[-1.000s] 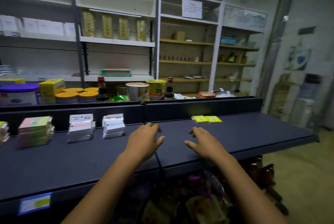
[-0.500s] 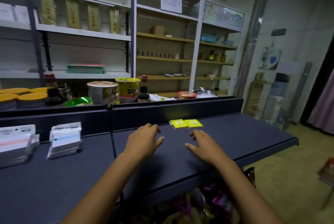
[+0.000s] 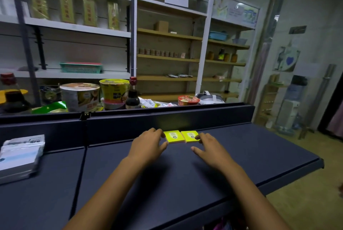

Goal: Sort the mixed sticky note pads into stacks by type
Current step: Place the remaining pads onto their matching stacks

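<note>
Two yellow sticky note pads lie side by side against the back wall of the dark shelf [image 3: 259, 148]: the left pad [image 3: 174, 136] and the right pad [image 3: 189, 136]. My left hand [image 3: 148, 146] rests palm down with its fingertips touching the left pad's left edge. My right hand [image 3: 209, 148] lies palm down with its fingertips at the right pad's right edge. Neither hand grips a pad. A stack of white wrapped note pads [image 3: 20, 153] sits at the far left.
Behind the shelf's back wall stand instant noodle cups [image 3: 79, 96], a yellow cup [image 3: 114, 88], soy sauce bottles [image 3: 132, 98] and a red bowl [image 3: 187, 99]. Wall shelving rises beyond. The shelf's right end drops to open floor [image 3: 306, 192].
Both hands have reached forward to the two yellow pads and now touch their outer edges. The view has swung right, so most stacks at the left have left the frame.
</note>
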Action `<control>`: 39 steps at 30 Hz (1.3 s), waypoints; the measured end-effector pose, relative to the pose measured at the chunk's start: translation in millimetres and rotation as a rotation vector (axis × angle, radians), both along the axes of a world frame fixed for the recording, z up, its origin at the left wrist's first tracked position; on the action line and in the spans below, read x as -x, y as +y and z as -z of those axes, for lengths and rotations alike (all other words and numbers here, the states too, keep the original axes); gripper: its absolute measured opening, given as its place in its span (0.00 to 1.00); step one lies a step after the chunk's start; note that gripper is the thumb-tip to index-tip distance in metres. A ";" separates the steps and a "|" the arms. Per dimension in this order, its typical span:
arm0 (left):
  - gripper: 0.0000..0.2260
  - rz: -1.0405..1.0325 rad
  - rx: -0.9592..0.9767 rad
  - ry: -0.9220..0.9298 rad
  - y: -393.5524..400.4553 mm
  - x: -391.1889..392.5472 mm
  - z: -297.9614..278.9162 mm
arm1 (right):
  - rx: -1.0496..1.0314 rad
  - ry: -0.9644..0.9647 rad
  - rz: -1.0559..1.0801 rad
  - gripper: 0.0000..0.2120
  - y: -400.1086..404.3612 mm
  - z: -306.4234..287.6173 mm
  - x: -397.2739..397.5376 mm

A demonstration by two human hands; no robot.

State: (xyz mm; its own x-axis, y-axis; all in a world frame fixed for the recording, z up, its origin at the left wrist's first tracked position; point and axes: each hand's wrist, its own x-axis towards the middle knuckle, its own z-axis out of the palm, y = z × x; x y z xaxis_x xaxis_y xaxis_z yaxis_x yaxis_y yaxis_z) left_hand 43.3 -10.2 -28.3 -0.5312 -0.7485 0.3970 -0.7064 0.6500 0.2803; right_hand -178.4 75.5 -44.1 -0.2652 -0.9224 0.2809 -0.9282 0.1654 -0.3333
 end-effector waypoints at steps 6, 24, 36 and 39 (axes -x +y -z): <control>0.15 -0.120 -0.053 0.020 -16.7 47.8 12.7 | -0.009 0.016 -0.101 0.19 -33.5 7.3 54.1; 0.20 -0.396 -0.153 0.054 -65.0 103.1 54.5 | 0.194 -0.097 -0.318 0.13 -116.4 30.5 109.1; 0.34 -0.301 -0.412 0.047 -87.8 96.7 55.7 | 0.219 -0.211 -0.317 0.12 -131.4 35.7 122.1; 0.33 -0.264 -0.467 0.085 -86.6 93.3 53.3 | 0.229 -0.246 -0.307 0.11 -129.6 35.2 123.8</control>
State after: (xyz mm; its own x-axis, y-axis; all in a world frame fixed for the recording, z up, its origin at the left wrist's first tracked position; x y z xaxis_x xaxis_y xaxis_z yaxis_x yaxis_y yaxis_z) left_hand -50.1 -96.8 -81.6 -0.2816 -0.9592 0.0242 -0.7909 0.2463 0.5601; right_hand -302.2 -54.1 -79.4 -0.0735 -0.8903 0.4493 -0.8114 -0.2086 -0.5460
